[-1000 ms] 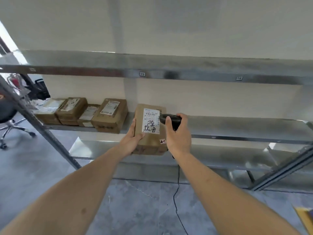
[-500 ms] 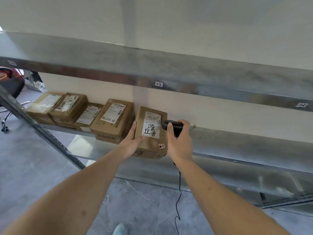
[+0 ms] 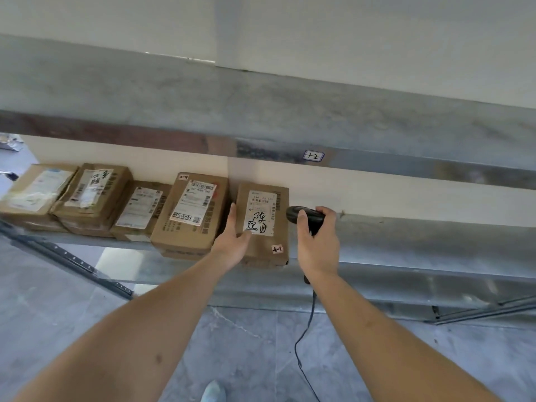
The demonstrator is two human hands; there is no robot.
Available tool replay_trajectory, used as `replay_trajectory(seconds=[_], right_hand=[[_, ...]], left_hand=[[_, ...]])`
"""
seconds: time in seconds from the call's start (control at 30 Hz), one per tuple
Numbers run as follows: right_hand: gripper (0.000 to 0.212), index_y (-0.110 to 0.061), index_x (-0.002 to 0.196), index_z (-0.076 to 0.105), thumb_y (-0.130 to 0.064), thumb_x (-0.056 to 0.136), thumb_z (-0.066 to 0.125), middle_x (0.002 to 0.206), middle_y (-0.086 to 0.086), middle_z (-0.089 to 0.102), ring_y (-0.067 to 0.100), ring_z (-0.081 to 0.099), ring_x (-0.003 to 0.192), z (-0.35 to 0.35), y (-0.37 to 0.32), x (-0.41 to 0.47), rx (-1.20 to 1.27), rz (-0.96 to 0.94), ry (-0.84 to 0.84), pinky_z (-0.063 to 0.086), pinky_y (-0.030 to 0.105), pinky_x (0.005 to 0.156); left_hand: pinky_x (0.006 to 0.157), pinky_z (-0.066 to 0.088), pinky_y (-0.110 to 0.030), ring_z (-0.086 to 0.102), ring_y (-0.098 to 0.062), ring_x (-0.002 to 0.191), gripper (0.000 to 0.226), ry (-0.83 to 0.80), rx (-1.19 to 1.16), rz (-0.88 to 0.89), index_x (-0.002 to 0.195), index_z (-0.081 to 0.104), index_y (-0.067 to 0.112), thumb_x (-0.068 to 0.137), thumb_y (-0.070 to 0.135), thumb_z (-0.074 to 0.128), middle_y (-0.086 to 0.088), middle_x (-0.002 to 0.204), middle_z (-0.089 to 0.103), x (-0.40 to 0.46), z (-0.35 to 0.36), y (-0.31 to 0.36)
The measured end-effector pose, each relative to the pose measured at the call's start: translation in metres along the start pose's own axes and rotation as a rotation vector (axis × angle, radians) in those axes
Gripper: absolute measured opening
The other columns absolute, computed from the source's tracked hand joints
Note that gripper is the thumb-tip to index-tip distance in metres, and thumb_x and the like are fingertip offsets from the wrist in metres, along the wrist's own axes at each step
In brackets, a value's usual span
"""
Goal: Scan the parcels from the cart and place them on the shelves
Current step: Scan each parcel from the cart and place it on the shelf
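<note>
Head: L hand (image 3: 232,245) on parcel (image 3: 265,224); R hand (image 3: 317,242) grips scanner (image 3: 304,217)

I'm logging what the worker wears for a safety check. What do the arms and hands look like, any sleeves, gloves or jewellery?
Both forearms are bare, with no sleeve in view. The left hand and right hand wear no gloves, and no watch, wristband or ring shows on either.

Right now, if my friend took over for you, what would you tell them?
Left hand: fingers straight against the left side of the handwritten-label parcel.
Right hand: grips the corded barcode scanner.
That parcel sits on the middle shelf, rightmost in a row of five boxes, right of the printed-label parcel.
Done: it is shelved.
Left: let go, then get the next parcel; the cart is out of view.
</note>
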State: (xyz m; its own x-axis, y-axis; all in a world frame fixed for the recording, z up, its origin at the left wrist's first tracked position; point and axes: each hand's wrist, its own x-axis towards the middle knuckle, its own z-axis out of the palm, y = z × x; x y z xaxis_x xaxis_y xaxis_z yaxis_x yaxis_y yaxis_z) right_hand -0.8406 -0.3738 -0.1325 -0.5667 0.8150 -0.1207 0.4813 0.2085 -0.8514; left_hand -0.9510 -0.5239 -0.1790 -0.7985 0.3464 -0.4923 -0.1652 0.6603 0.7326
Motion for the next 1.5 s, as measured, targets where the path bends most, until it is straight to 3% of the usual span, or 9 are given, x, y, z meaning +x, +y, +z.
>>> replay_trajectory(seconds=[0.1, 0.17, 0.2, 0.3, 0.37, 0.53, 0.97, 1.2, 1.5], right_hand=[[0.04, -0.033, 0.138, 0.044, -0.052, 0.104, 0.054, 0.105, -0.009, 0.068, 0.021, 0.069, 0.097, 0.004, -0.005, 0.002, -0.01, -0.001, 0.004, 0.057, 0.042, 0.086], [0.039, -0.033, 0.137, 0.044, -0.052, 0.105, 0.054, 0.104, -0.01, 0.067, 0.02, 0.069, 0.096, 0.006, -0.007, 0.005, -0.018, -0.018, 0.003, 0.057, 0.041, 0.084], [0.038, -0.033, 0.137, 0.044, -0.052, 0.105, 0.054, 0.102, -0.012, 0.067, 0.019, 0.069, 0.095, 0.006, -0.008, 0.006, -0.017, -0.022, 0.002, 0.057, 0.04, 0.083], [0.038, -0.034, 0.136, 0.044, -0.052, 0.104, 0.055, 0.098, -0.013, 0.066, 0.02, 0.069, 0.094, 0.006, -0.008, 0.012, -0.004, -0.021, -0.001, 0.056, 0.039, 0.083], [0.038, -0.035, 0.135, 0.044, -0.053, 0.103, 0.055, 0.1, -0.011, 0.068, 0.021, 0.069, 0.095, 0.004, -0.009, 0.016, 0.005, -0.014, -0.002, 0.056, 0.04, 0.085], [0.038, -0.034, 0.135, 0.044, -0.053, 0.103, 0.055, 0.102, -0.011, 0.067, 0.021, 0.068, 0.095, 0.0, -0.005, 0.021, 0.02, -0.02, -0.018, 0.053, 0.037, 0.083], [0.04, -0.032, 0.138, 0.043, -0.051, 0.105, 0.054, 0.095, -0.017, 0.061, 0.02, 0.067, 0.093, -0.001, -0.004, 0.026, 0.007, -0.04, -0.061, 0.05, 0.034, 0.079], [0.039, -0.032, 0.138, 0.044, -0.05, 0.105, 0.055, 0.106, -0.009, 0.064, 0.018, 0.065, 0.095, -0.009, 0.0, 0.019, 0.018, -0.035, -0.032, 0.052, 0.036, 0.085], [0.038, -0.034, 0.137, 0.044, -0.052, 0.104, 0.054, 0.111, -0.001, 0.071, 0.021, 0.069, 0.094, -0.034, -0.011, -0.01, 0.032, -0.027, 0.088, 0.056, 0.038, 0.083]], left_hand=[[0.061, 0.051, -0.03, 0.066, -0.025, 0.092, 0.081, 0.043, 0.213, 0.1, 0.16, -0.011, 0.058, 0.109, 0.03, 0.046, -0.015, 0.155, 0.036, -0.003, 0.001, 0.016], [0.096, 0.056, -0.041, 0.044, -0.039, 0.142, 0.08, 0.095, 0.442, 0.224, 0.163, 0.001, 0.053, 0.107, 0.025, 0.05, -0.012, 0.172, 0.005, -0.001, 0.005, 0.026], [0.117, 0.043, -0.048, 0.02, -0.041, 0.157, 0.078, 0.107, 0.555, 0.29, 0.164, 0.008, 0.049, 0.105, 0.025, 0.054, -0.01, 0.174, -0.001, 0.0, 0.007, 0.031], [0.131, 0.002, -0.053, -0.014, -0.04, 0.159, 0.083, 0.011, 0.796, 0.394, 0.166, 0.014, 0.037, 0.1, 0.03, 0.064, -0.01, 0.175, -0.013, -0.004, 0.016, 0.052], [0.13, -0.001, -0.056, -0.02, -0.043, 0.157, 0.092, -0.1, 0.91, 0.351, 0.168, 0.004, 0.037, 0.099, 0.029, 0.064, -0.012, 0.172, -0.022, -0.008, 0.024, 0.062], [0.129, -0.002, -0.057, -0.025, -0.043, 0.155, 0.091, -0.117, 1.02, 0.289, 0.163, -0.013, 0.048, 0.098, 0.071, 0.046, -0.012, 0.169, -0.033, 0.002, 0.033, 0.053], [0.129, -0.002, -0.057, -0.025, -0.042, 0.156, 0.092, -0.065, 0.992, 0.311, 0.161, -0.012, 0.053, 0.093, 0.079, 0.045, -0.008, 0.171, -0.03, 0.015, 0.02, 0.036], [0.13, -0.002, -0.056, -0.02, -0.042, 0.158, 0.091, -0.08, 0.989, 0.316, 0.163, -0.006, 0.052, 0.093, 0.078, 0.046, -0.007, 0.173, -0.024, 0.015, 0.018, 0.038], [0.121, 0.033, -0.056, 0.034, -0.044, 0.147, 0.066, -0.018, 0.927, 0.435, 0.154, 0.041, 0.02, 0.098, 0.052, 0.055, -0.014, 0.155, 0.04, -0.001, 0.002, 0.067]])
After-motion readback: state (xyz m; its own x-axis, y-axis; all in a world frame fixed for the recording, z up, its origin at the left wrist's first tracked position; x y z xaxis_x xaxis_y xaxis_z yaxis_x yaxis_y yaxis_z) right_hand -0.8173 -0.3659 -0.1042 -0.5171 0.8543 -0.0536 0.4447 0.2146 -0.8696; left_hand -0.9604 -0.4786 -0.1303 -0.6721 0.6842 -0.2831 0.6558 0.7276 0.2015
